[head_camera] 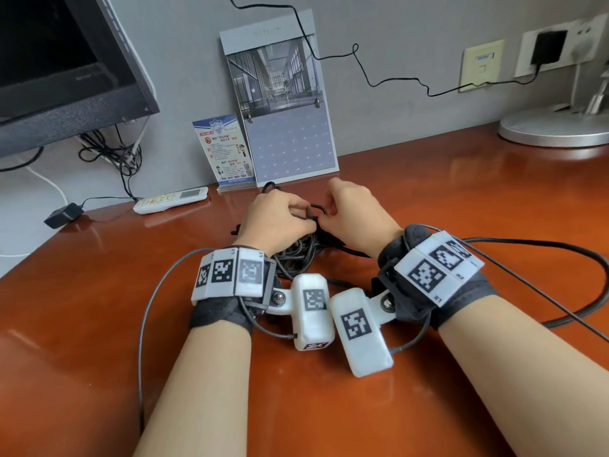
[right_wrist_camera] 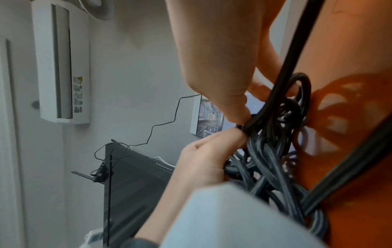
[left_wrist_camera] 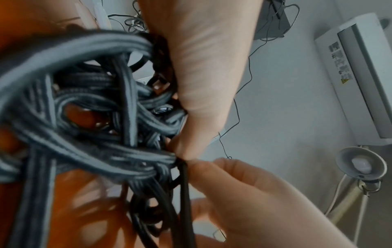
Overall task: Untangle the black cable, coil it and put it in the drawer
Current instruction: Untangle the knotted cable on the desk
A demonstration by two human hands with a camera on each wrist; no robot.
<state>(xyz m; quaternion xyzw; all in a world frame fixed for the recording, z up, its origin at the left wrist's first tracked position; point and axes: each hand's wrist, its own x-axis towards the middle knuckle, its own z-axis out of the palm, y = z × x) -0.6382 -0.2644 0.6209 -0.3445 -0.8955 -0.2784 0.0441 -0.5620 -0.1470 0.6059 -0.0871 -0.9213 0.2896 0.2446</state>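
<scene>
A tangled black cable (head_camera: 296,255) lies in a knotted heap on the brown desk (head_camera: 99,324), between and under both hands. My left hand (head_camera: 304,214) pinches a strand at the top of the tangle. My right hand (head_camera: 329,211) pinches the same spot from the other side, fingertips almost meeting. In the left wrist view the cable (left_wrist_camera: 95,117) fills the left side, and the left hand (left_wrist_camera: 182,152) and right hand (left_wrist_camera: 197,167) meet on one black strand. In the right wrist view both the right hand (right_wrist_camera: 239,117) and left hand (right_wrist_camera: 235,135) nip the cable (right_wrist_camera: 273,151). No drawer is in view.
A monitor (head_camera: 59,70) stands at the back left with loose wires beneath it. A white remote (head_camera: 169,200), a leaflet stand (head_camera: 227,150) and a calendar (head_camera: 283,107) line the wall. A lamp base (head_camera: 553,130) sits at the back right. A thin wire (head_camera: 395,80) runs to a wall plug (head_camera: 548,47).
</scene>
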